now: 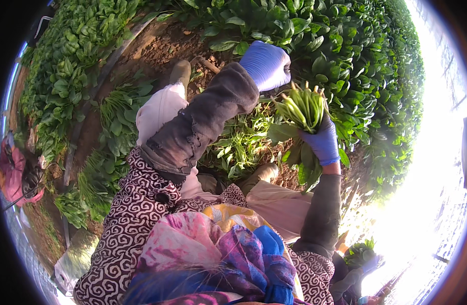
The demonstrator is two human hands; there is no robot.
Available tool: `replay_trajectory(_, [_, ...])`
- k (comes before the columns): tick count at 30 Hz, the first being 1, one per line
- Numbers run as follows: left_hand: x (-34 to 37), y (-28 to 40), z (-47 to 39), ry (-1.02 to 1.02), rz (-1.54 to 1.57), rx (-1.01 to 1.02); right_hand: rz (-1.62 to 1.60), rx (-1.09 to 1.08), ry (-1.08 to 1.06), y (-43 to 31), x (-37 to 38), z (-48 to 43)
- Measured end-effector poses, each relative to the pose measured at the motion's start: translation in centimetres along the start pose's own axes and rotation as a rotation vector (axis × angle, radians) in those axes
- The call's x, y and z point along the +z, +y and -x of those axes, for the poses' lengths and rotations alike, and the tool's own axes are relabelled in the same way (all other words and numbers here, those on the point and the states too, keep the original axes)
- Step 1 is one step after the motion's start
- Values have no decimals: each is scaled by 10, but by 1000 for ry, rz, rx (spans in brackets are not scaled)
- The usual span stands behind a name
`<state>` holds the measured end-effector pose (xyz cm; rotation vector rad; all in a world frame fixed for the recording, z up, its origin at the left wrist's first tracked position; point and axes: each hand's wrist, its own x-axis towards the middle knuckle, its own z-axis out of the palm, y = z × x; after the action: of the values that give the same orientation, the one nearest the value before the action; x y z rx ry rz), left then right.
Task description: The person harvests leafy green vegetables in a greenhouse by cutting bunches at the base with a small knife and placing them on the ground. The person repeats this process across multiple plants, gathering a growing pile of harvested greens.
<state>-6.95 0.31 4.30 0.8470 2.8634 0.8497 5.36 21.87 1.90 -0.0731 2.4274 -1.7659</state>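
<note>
My right hand (320, 139), in a blue-purple disposable glove, grips a bunch of leafy greens (302, 105), possibly spinach. The pale cut stem ends point up and away from me, while the leaves hang down below the fist. Ahead and to the left of the bunch, my left hand (266, 66) wears a matching glove and is curled into a fist at the edge of the standing leafy crop (344, 49). Its palm side is turned away, so whether it holds anything is hidden. Loose small greens and trimmings (237, 141) lie on the soil between my feet.
Harvested bunches (117, 106) lie in a row on my left, beside a dark strip (115, 57) along another crop bed (69, 68). A stick (208, 65) lies near my left shoe. One person in pink (14, 171) is far left; another person's gloved hand (370, 263) is near greens behind right.
</note>
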Motion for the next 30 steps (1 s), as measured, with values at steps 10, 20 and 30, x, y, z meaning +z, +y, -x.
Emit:
replay_trajectory(10, [23,24,6,28,-59,156,948,-14,117,-7,12,-5])
replay_trajectory(20, [38,13,0,-98,379,89,991,-90,186,-12,11,-4])
replay_trajectory(30, [-10,-7,3,653,-101,78,1102,-93,155,-11,6,-2])
